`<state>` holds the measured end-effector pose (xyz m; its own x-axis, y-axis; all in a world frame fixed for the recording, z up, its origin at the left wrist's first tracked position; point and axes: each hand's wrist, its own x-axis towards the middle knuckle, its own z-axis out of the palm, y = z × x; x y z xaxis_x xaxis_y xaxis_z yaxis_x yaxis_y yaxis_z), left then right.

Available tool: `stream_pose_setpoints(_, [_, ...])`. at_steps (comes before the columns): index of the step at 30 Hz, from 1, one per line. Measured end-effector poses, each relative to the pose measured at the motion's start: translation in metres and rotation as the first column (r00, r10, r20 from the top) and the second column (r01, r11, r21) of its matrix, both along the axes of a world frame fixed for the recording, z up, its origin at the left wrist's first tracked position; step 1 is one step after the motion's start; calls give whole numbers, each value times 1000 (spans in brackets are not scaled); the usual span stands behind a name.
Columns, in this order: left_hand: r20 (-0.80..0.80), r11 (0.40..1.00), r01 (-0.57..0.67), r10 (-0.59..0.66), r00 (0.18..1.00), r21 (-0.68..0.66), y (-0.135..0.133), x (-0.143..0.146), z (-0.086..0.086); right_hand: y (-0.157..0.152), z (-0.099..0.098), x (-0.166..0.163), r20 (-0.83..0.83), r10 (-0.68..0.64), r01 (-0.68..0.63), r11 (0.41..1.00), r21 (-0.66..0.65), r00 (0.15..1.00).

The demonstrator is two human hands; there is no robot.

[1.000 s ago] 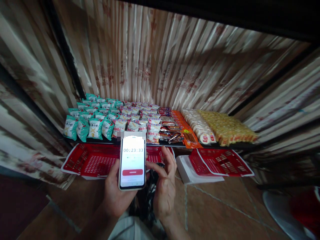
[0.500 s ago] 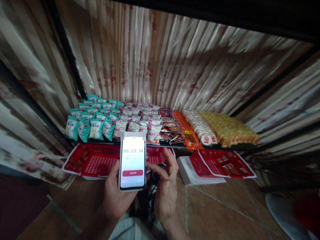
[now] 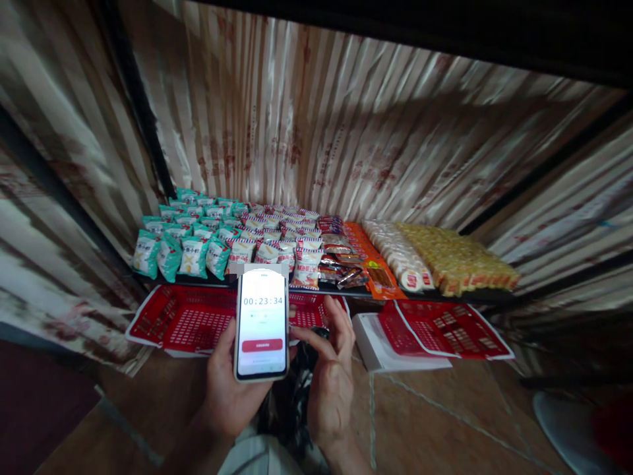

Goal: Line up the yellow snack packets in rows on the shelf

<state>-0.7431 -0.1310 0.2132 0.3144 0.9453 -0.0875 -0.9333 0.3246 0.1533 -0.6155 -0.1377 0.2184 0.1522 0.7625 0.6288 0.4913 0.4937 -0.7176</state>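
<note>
A phone [image 3: 262, 359] with a lit screen rests upright in my left hand [image 3: 230, 392], whose fingers wrap its lower left side and back. The screen reads 00:23:34 above a red button. Just right of the phone is my right hand [image 3: 330, 379], holding nothing, its fingers apart. Its index finger points at the phone's right edge; I cannot tell if it touches. Behind the phone's top are teal snack bags [image 3: 194, 256] and white-and-red snack bags [image 3: 307, 265] standing in rows on a shelf.
Farther right on the shelf lie dark packets [image 3: 332, 272], orange packets [image 3: 380, 272], white round packs [image 3: 401, 260] and yellow packs [image 3: 455, 257]. Below are a red basket [image 3: 185, 326] at left and another red basket [image 3: 448, 330] by a white box [image 3: 376, 353]. Striped curtains [image 3: 297, 119] hang behind.
My view has shifted slightly, so the shelf goods and baskets appear a little lower and farther right. Both hands keep their pose, and the phone shows the same reading.
</note>
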Motion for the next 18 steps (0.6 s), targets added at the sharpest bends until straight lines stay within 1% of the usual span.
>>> stream_pose_setpoints(8, [-1, 1000, -2, 2, 1000, -15, -1, 0, -1, -1, -1, 0, 2, 11, -11, 1000, -7, 1000])
stream_pose_setpoints(12, [26, 999, -10, 8, 1000, 47, 0, 0, -2, -1, -3, 1, -3, 10, -10, 1000, -9, 1000])
stream_pose_setpoints(15, [59, 996, 9, -14, 998, 89, 1, -1, -3, -1, -4, 1, -8, 3, -3, 1000, -10, 1000])
stream_pose_setpoints(18, [49, 996, 9, -13, 999, 86, 2, -2, -4, -1, -4, 1, -6, 3, -3, 999, -41, 1000])
